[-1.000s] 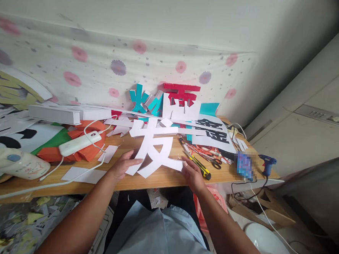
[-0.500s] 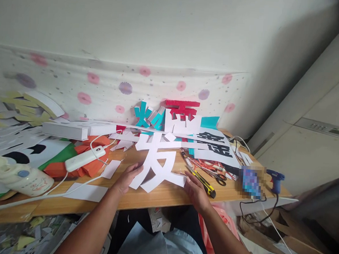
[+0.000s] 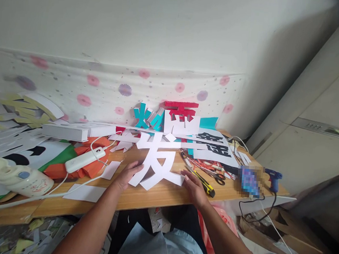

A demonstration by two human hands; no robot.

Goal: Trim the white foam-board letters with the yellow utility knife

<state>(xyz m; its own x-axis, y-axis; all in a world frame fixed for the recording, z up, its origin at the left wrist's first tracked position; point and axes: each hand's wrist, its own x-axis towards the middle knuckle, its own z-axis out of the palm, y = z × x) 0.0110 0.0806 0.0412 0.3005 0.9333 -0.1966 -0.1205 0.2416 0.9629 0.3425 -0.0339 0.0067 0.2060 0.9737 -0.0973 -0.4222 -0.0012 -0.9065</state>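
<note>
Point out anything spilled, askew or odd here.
Paper scraps lie strewn beneath the left end of the table: they look like litter, out of place. Beside the glue gun, a pixelated patch hides whatever is there. The cutout between left hand and right hand shows no plain damage.

Matt white card was seen in the cut-out character [image 3: 153, 153]; at six o'clock from it, smooth wood grain on the tabletop [image 3: 153, 198].
</note>
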